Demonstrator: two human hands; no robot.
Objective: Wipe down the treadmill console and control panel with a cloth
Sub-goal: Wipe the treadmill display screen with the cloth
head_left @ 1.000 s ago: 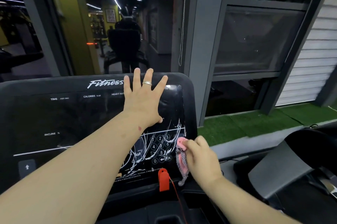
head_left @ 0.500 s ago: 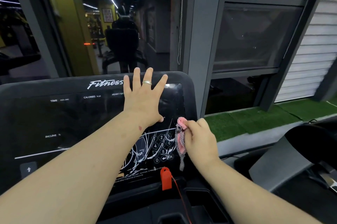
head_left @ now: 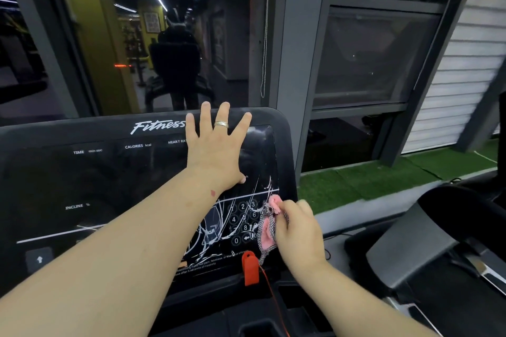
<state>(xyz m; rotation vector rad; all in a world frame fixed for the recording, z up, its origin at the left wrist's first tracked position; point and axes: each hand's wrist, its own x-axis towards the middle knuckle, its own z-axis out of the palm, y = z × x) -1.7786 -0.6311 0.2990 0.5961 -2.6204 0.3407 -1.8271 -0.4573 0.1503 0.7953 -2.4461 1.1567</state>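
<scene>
You are facing a dark window (head_left: 175, 35) that mirrors a dim gym, with a strip of green turf (head_left: 369, 183) along the wall to your right. In front of you the black treadmill console (head_left: 82, 186) fills the lower left of the view, its glossy face carrying the time, calories and incline labels. The control panel (head_left: 241, 221) with the number keys sits at its lower right, and the glass there is cracked in white lines.

Your left hand (head_left: 216, 150) lies flat on the upper right of the console, fingers spread wide, a ring (head_left: 221, 124) on one finger; it looks to be bracing you rather than cleaning. Your right hand (head_left: 298, 232) has its fingers curled around the pink and checked cloth (head_left: 267, 229), pressing it against the right edge of the number keys. A red safety key (head_left: 250, 268) hangs just below the cloth.

As a judgement, you are working the keypad corner now. The pictures cannot show which parts are already clean: the wide left side of the console and its top edge show no wiping marks either way, so treat them as remaining.
</scene>
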